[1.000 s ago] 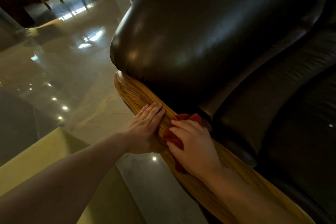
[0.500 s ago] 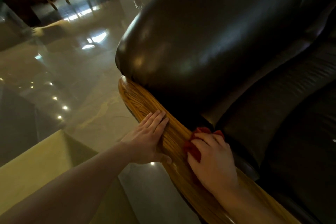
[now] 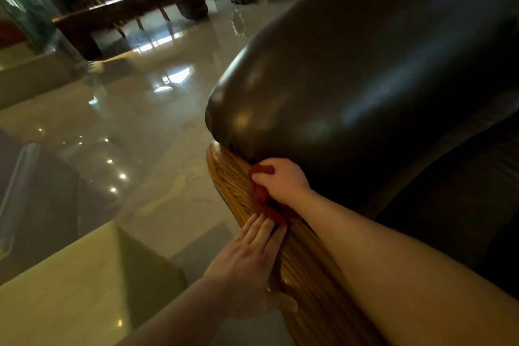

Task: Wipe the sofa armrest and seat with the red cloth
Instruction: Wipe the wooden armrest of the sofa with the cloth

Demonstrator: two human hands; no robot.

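Cloth first: we see the red cloth [image 3: 265, 201] bunched into a crumpled wad, dark red, its folds spilling out on both sides of the grip. It lies on the wooden armrest [image 3: 238, 177], close to that armrest's far rounded end, right where the dark leather cushion [image 3: 351, 87] bulges over the wood. Our right hand [image 3: 283, 178] is closed around the cloth, fingers curled tight and pressing it onto the grain. Our left hand [image 3: 247, 270] lies nearer to us on the same armrest, fingers spread out flat along its outer edge, thumb hooked beneath; its fingertips come just up to the cloth's near edge, and we cannot tell whether they touch it. The armrest itself is glossy, golden-brown oak with strong dark grain lines. Beside the armrest, away from the cushion, the polished floor [image 3: 134, 126] mirrors ceiling lights. Beyond the armrest's far end stands a dark wooden bench [image 3: 132, 11]. We see no containers here.
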